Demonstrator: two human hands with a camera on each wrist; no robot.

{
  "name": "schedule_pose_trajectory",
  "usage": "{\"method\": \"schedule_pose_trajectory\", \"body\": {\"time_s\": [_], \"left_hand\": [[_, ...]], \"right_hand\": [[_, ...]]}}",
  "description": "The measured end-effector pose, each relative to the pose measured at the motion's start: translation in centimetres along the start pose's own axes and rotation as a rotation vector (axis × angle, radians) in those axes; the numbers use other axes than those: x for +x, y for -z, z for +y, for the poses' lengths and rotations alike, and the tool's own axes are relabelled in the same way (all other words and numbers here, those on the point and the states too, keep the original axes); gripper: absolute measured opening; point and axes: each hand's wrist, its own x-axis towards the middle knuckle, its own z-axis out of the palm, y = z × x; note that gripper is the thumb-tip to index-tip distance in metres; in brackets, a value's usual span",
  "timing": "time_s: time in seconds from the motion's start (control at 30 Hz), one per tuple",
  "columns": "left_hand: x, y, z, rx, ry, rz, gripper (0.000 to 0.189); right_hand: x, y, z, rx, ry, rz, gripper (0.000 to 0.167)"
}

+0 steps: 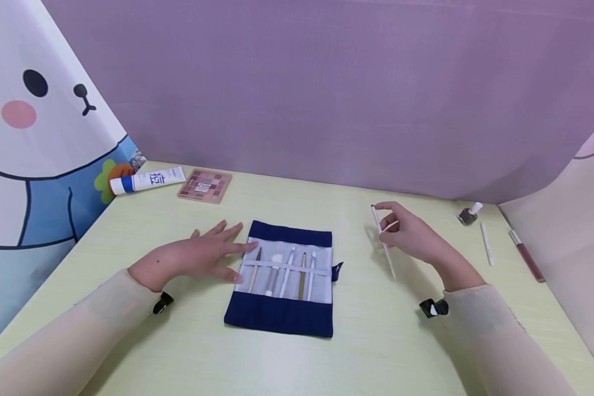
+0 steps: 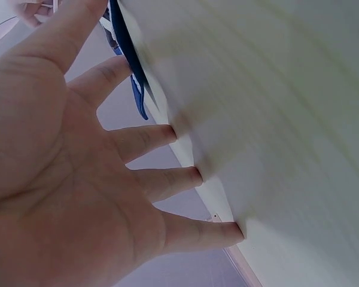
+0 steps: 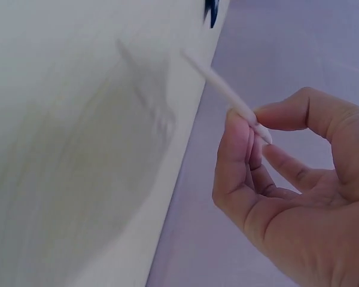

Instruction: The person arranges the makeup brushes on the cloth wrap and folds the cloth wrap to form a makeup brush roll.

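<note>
A dark blue roll-up pouch (image 1: 279, 316) lies unfolded, its pale lining showing. Several slim brushes and pencil-like sticks (image 1: 286, 272) are tucked under its elastic band (image 1: 264, 264). With fingers spread, my left hand (image 1: 200, 256) rests at the pouch's left side, thumb and index finger on its edge. In the left wrist view the other fingertips (image 2: 194, 173) touch the table. Right of the pouch, my right hand (image 1: 413, 234) pinches a slim white pen-like stick (image 1: 388, 257) above the table. The stick has a dark upper end and tilts; its exact kind is unclear.
A white tube with a blue cap (image 1: 153, 179) and an eyeshadow palette (image 1: 205, 186) lie at the back left. At the right are a small dark bottle with a white cap (image 1: 468, 214), a white stick (image 1: 487, 243) and a dark red tube (image 1: 528, 257). Curtains enclose the table.
</note>
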Motion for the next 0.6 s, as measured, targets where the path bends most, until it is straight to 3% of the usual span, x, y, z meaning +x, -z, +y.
{"method": "schedule_pose_trajectory", "body": {"time_s": [0.6], "left_hand": [[-0.2, 0.1, 0.1, 0.006, -0.005, -0.002, 0.083]], "right_hand": [[2.2, -1.4, -2.9, 0.244, 0.072, 0.068, 0.076]]}}
